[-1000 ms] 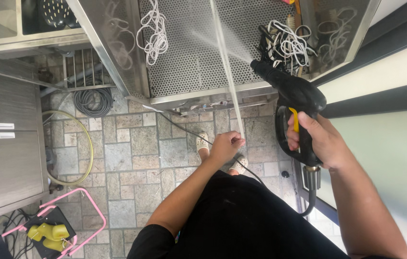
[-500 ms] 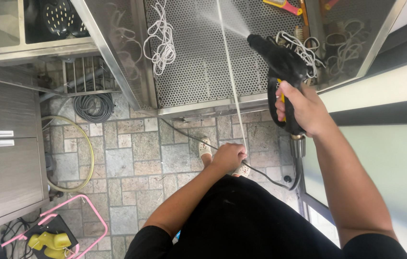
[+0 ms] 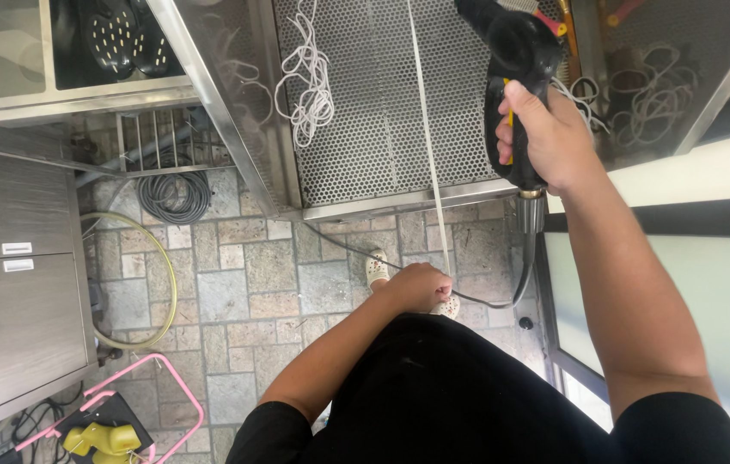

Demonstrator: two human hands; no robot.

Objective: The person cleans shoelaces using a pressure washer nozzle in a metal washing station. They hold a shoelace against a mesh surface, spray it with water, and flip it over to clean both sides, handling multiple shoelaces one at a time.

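My right hand grips the handle of a black pressure-washer spray gun, pointed up over a perforated metal tray. A hose hangs from the gun's base. My left hand is closed on the lower end of a thin white strip that runs straight up across the tray. A white looped cord lies on the tray's left part. More white cords lie behind a clear panel at the right.
Stone-tile floor below. A grey coiled hose and a yellow-green hose lie at the left by a steel cabinet. A pink frame with a yellow machine sits bottom left. Black perforated items lie in a sink.
My right hand has carried the spray gun up and further over the tray. My left hand stays closed on the strip, almost unmoved. The view has shifted slightly.
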